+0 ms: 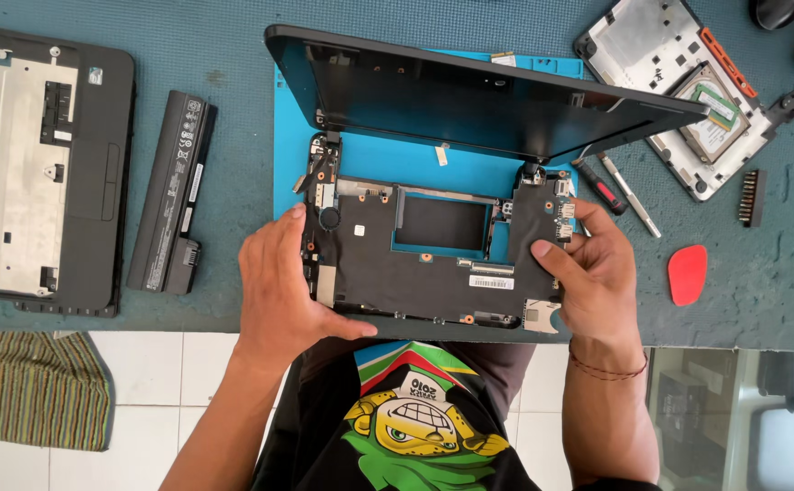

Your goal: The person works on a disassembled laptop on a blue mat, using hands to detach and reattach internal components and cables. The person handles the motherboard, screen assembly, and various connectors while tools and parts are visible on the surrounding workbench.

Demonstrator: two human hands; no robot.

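A black laptop motherboard (pixel 415 273) with a rectangular cut-out lies on a blue mat (pixel 292 136) near the table's front edge. My left hand (pixel 281 282) grips its left edge, thumb under the front corner. My right hand (pixel 588 273) holds its right edge, thumb on top of the board near the ports. Just behind the board stands the laptop's lid (pixel 470 91), tilted up, its hinges beside the board's back corners.
A laptop palmrest cover (pixel 42 173) lies at far left, a black battery (pixel 174 191) next to it. A bottom case with a hard drive (pixel 688 82), two screwdrivers (pixel 615 186), a bit holder (pixel 752 197) and a red pick (pixel 687 273) lie at right.
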